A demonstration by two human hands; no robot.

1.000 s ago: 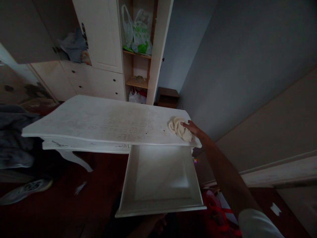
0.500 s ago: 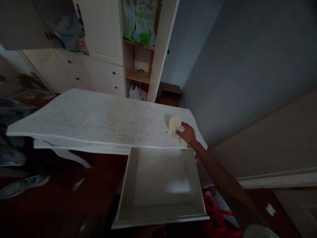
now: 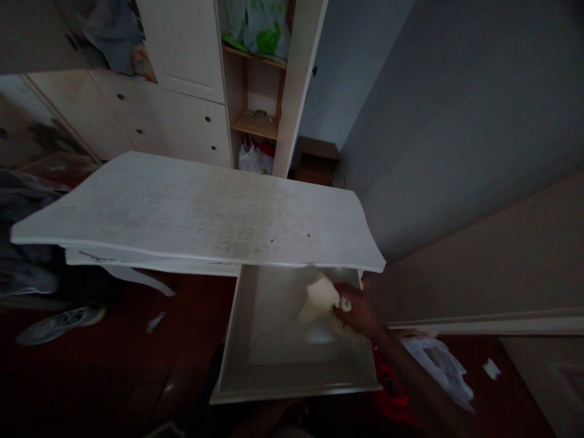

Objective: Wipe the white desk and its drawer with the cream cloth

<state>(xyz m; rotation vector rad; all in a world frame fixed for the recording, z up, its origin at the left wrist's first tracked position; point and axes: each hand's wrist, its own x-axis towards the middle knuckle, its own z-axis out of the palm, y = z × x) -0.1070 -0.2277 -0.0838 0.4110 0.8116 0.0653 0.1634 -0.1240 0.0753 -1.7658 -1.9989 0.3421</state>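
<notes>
My right hand (image 3: 358, 309) is closed on a cream cloth (image 3: 321, 296) and holds it inside the pulled-out white drawer (image 3: 255, 389), near the drawer's right side just under the desk edge. The white desk top (image 3: 191, 213) above is dusty and bare. My left hand is dim at the bottom edge under the drawer front, and its fingers cannot be made out.
A white wardrobe (image 3: 182, 48) with open shelves and plastic bags (image 3: 260, 27) stands behind the desk. A small brown stool (image 3: 317, 161) sits by the grey wall. A sneaker (image 3: 59, 322) and scraps lie on the dark red floor; a white bag (image 3: 438, 362) lies at right.
My right hand has carried the cloth off the desk top's right corner and down into the open drawer. The view has tilted slightly.
</notes>
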